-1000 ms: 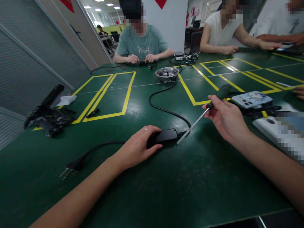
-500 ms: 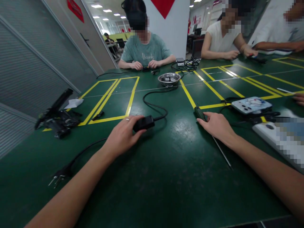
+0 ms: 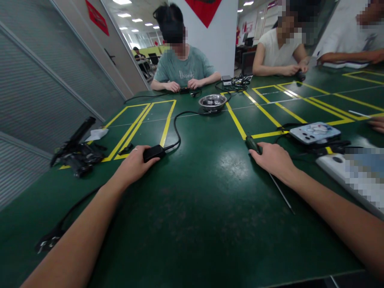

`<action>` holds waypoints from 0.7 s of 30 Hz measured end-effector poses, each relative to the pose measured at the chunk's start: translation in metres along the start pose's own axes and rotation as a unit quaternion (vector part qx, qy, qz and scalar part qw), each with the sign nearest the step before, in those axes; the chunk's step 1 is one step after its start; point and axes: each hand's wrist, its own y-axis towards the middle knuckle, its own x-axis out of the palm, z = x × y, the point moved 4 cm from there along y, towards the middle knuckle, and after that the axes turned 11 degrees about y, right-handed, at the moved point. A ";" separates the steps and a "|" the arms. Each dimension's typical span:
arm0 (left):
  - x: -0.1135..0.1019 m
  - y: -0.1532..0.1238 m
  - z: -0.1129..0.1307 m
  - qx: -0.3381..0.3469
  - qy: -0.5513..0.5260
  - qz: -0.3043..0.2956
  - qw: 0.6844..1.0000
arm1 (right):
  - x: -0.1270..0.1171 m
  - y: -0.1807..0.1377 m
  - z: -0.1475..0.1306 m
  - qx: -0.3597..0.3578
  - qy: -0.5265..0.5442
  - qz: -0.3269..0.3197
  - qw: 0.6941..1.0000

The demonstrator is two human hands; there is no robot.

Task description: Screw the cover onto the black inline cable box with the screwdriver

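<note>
My left hand (image 3: 136,162) is closed around a black power adapter (image 3: 154,153) low over the green table (image 3: 192,224). From its far end a black cable (image 3: 179,134) curves back toward a steel bowl (image 3: 212,103) with small dark items inside. The adapter's other cord runs under my left forearm to a three-pin plug (image 3: 49,242) at the near left. My right hand (image 3: 273,158) grips the dark green handle of a screwdriver (image 3: 253,145). Its metal shaft slants toward me beneath my wrist, tip on the near side.
Black gear (image 3: 79,156) and white paper (image 3: 97,135) lie at the left edge. To the right are a patterned phone (image 3: 315,133) and a white device (image 3: 351,176). Yellow tape outlines (image 3: 168,124) mark the tabletop. Several people sit across; one (image 3: 184,70) handles a small black object.
My left hand has carried the adapter to the left, and its cable and plug have shifted left too. My right hand stays on the screwdriver. A person at the far right has lifted their hands together.
</note>
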 end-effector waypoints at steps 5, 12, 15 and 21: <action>-0.024 -0.004 0.015 -0.014 0.018 0.033 0.999 | -0.010 -0.007 -0.007 0.003 -0.015 0.049 0.999; -0.048 -0.039 0.122 0.108 -0.046 -0.014 0.993 | -0.014 -0.034 -0.051 -0.251 0.187 0.031 0.949; -0.052 -0.061 0.173 0.228 -0.104 -0.048 0.967 | -0.002 -0.054 -0.071 -0.347 0.212 -0.091 0.909; -0.051 -0.074 0.200 0.321 -0.129 -0.046 0.937 | 0.009 -0.072 -0.086 -0.359 0.246 -0.184 0.881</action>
